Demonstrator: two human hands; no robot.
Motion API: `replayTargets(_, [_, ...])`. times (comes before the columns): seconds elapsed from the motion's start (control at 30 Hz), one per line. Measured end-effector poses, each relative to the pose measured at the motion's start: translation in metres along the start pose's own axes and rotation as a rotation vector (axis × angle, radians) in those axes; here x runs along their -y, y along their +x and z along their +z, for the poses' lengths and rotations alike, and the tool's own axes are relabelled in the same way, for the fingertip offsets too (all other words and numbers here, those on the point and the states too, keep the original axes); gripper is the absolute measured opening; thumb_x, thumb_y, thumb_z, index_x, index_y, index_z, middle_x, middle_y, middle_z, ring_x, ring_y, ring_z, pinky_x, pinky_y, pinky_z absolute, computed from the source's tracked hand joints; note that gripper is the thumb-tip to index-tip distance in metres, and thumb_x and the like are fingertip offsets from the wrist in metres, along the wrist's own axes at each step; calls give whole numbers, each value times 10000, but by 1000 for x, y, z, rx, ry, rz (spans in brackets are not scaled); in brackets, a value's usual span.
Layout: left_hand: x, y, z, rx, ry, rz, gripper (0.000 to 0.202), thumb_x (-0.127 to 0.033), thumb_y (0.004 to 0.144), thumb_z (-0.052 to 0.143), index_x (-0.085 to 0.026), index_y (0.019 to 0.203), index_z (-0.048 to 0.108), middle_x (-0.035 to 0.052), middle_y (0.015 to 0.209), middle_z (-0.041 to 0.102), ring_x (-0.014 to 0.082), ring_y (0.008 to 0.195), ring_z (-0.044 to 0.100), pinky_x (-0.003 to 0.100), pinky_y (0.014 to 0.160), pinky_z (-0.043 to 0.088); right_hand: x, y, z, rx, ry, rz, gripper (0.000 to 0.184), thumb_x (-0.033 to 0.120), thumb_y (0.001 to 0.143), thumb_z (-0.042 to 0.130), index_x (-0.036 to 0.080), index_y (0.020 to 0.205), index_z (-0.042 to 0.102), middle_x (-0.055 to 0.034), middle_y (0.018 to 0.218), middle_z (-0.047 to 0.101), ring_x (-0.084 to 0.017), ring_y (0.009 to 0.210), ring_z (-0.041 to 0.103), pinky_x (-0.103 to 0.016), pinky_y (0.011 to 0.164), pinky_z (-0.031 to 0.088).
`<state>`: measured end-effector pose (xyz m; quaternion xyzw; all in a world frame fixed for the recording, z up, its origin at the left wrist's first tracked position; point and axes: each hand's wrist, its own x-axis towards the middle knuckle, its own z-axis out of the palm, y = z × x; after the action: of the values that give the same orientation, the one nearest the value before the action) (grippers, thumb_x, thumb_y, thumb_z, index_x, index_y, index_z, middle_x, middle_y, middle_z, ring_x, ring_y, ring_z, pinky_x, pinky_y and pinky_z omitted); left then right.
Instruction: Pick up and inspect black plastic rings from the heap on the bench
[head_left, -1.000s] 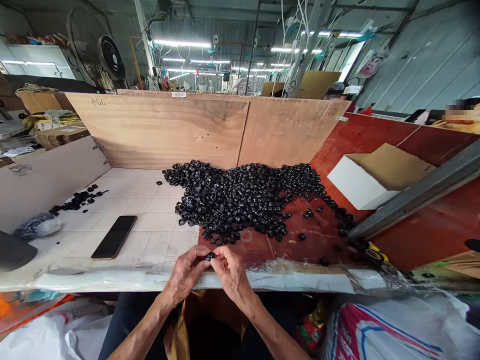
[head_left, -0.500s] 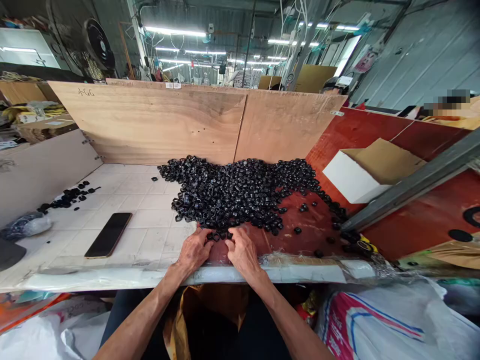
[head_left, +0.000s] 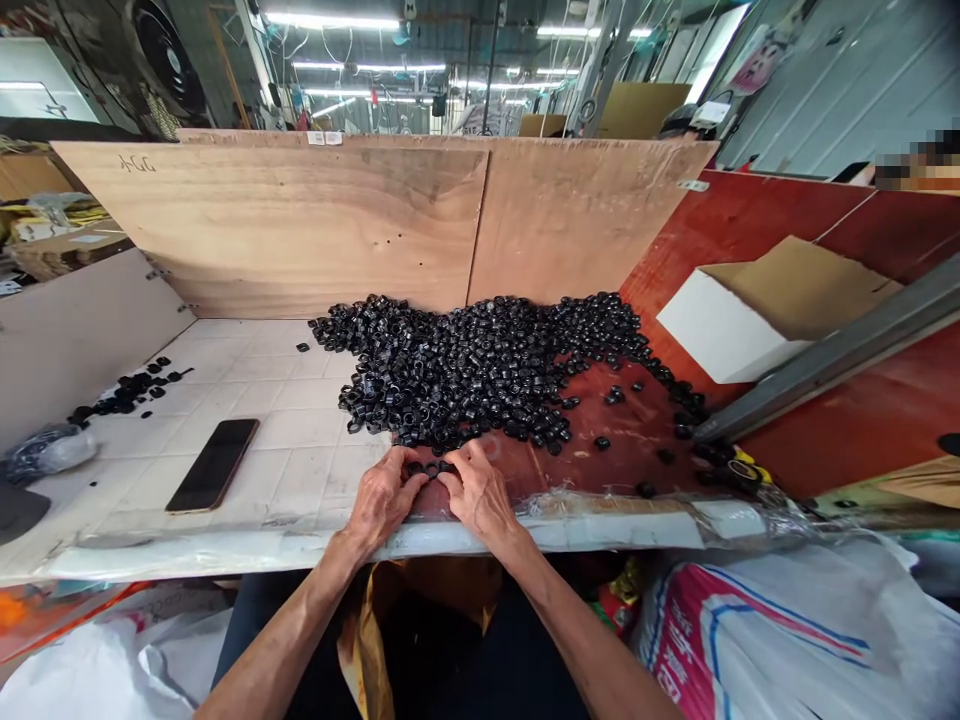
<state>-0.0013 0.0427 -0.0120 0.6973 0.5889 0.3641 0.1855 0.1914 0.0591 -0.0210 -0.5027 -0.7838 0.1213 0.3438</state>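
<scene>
left hand [head_left: 382,500] and right hand [head_left: 480,497] just behind front edge of desk [head_left: 187,555], fingers curled inward, tips close together on few black rings [head_left: 431,468], grip unclear; rings at near end of main heap [head_left: 480,370], mid-desk.

Black glossy plastic rings [head_left: 480,375], short and hollow, in one dense, loose heap several layers deep. Heap lying across the join of a white tiled surface [head_left: 247,400] and a red-brown board [head_left: 600,470], rear edge against a plywood backboard [head_left: 262,240]. Single strays [head_left: 602,442] scattered rightward over the board. Smaller separate patch [head_left: 131,392] of the same black pieces well left on the tiles.
</scene>
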Motion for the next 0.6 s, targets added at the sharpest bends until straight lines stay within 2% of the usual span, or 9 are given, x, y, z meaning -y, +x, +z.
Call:
replayTargets(0.07, [-2, -4, -2, 4, -78, -34, 226, -249, 876, 717, -231, 1085, 632, 12, 923, 751, 197, 772, 728, 329, 750, 596, 0, -1, -2, -55, 135, -66, 123, 109, 891, 587, 208, 956, 621, -96, 1068, 599, -214, 851, 625, -307, 741, 524])
replayTargets(0.17, [-3, -8, -3, 44, -245, -51, 235, -261, 885, 713, -224, 1099, 624, 27, 947, 755, 197, 798, 750, 323, 742, 618, 0, -2, -6, -81, 317, -119, 95, 133, 906, 583, 210, 955, 609, -72, 963, 636, -206, 806, 615, -312, 736, 528])
replayTargets(0.23, [-3, -9, -3, 59, -319, -23, 243, -252, 881, 718, -222, 1108, 638, 36, 983, 749, 189, 795, 748, 310, 722, 623, 0, -2, -11, -67, 420, -74, 149, 161, 906, 608, 211, 1040, 649, -52, 929, 658, -190, 757, 615, -299, 700, 529])
replayTargets(0.33, [-2, -9, -4, 33, -327, 44, 236, -247, 867, 741, -223, 1093, 677, 36, 1019, 725, 155, 727, 709, 283, 668, 600, -1, 0, -19, -30, 540, 16, 247, 196, 908, 626, 234, 1140, 703, -53, 1007, 699, -178, 767, 636, -277, 662, 529])
replayTargets(0.43, [-3, -8, -5, 15, -317, 69, 228, -245, 859, 754, -216, 1080, 706, 40, 1032, 708, 134, 687, 670, 268, 636, 570, -1, 0, -22, -25, 634, 63, 147, 232, 903, 650, 232, 1021, 739, -56, 1020, 707, -182, 822, 657, -278, 692, 544])
replayTargets(0.5, [-3, -7, -6, 21, -323, 76, 233, -232, 857, 753, -215, 1086, 720, 55, 1072, 710, 155, 763, 687, 282, 682, 575, 0, 0, -20, -38, 742, 98, 84, 263, 888, 677, 223, 950, 717, -59, 1026, 701, -189, 868, 679, -290, 739, 571])
replayTargets(0.6, [-3, -6, -7, 24, -343, 103, 233, -216, 853, 749, -217, 1086, 737, 68, 1089, 716, 196, 909, 700, 315, 781, 581, 4, -1, -15, -43, 863, 160, 90, 300, 859, 715, 219, 874, 680, -61, 1028, 717, -196, 883, 707, -309, 777, 595])
